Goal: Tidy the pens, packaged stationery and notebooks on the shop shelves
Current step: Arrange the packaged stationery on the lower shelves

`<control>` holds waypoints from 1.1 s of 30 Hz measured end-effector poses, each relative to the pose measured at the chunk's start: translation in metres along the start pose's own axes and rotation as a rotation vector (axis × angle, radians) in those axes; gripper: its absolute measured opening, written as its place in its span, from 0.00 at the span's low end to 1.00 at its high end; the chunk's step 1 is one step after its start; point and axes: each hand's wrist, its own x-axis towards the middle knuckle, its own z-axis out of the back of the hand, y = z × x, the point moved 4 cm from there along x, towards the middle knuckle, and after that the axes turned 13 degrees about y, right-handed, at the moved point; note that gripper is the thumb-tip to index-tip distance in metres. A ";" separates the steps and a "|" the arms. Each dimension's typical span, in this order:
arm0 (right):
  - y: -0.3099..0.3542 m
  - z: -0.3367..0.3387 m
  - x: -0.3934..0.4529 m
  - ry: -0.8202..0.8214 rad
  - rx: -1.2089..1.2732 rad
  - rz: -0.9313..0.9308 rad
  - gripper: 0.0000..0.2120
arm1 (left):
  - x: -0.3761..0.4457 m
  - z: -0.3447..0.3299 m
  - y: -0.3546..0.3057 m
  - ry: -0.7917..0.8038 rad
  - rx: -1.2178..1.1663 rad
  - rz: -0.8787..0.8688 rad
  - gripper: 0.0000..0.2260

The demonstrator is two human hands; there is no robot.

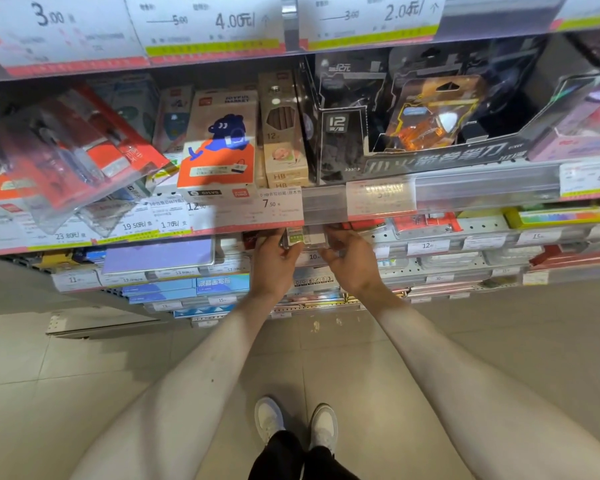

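Reaching under a shelf edge, both hands are holding one small pack (303, 237) between them. The left hand (274, 261) is gripping its left side with curled fingers, and the right hand (352, 263) is gripping its right side the same way. The two hands are sitting close together, with only the pack between them. The pack is partly hiding behind the price tags (246, 209) on the shelf above, so its top is not showing. It is clear with a green bit on it. On that upper shelf, an orange and blue box (219, 147) is standing beside a pencil box (284, 140). To the right, a black tray (440, 133) is holding an orange pack (426, 116). Red packs (84, 147) are leaning on the left. Lower shelves are holding a purple book (160, 256) and blue boxes (187, 289). Two white shoes (297, 422) are standing on the tile floor (84, 375).
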 end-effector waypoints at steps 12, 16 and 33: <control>-0.005 -0.002 0.007 -0.081 -0.119 0.050 0.14 | 0.005 0.000 0.009 0.023 0.108 -0.055 0.22; -0.008 -0.004 0.005 -0.079 -0.152 0.075 0.12 | 0.006 -0.001 0.015 0.013 0.165 -0.086 0.23; -0.003 -0.002 -0.013 -0.102 -0.082 0.106 0.20 | -0.007 0.003 0.017 -0.009 0.099 -0.014 0.24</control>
